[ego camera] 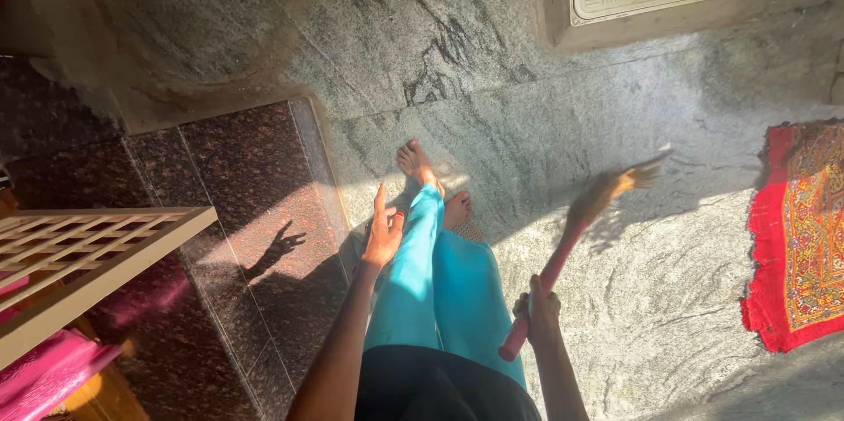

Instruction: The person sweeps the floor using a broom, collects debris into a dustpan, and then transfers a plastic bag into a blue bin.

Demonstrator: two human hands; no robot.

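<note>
Fingers (533, 301) of the right hand (540, 315) wrap the broom (563, 254) by its pink handle; the left hand (383, 232) hangs spread, holding nothing.
Blurred bristles skim the grey stone floor (492, 61) ahead of bare feet, with a red patterned rug (804, 232) to the right, a dark granite step (237, 210) and a cream lattice panel (79, 245) to the left.

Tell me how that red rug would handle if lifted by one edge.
The red rug looks like woven cloth with a ragged edge, so it would probably sag and fold. It lies flat on the stone floor, so pushed, it might slide or bunch.
</note>
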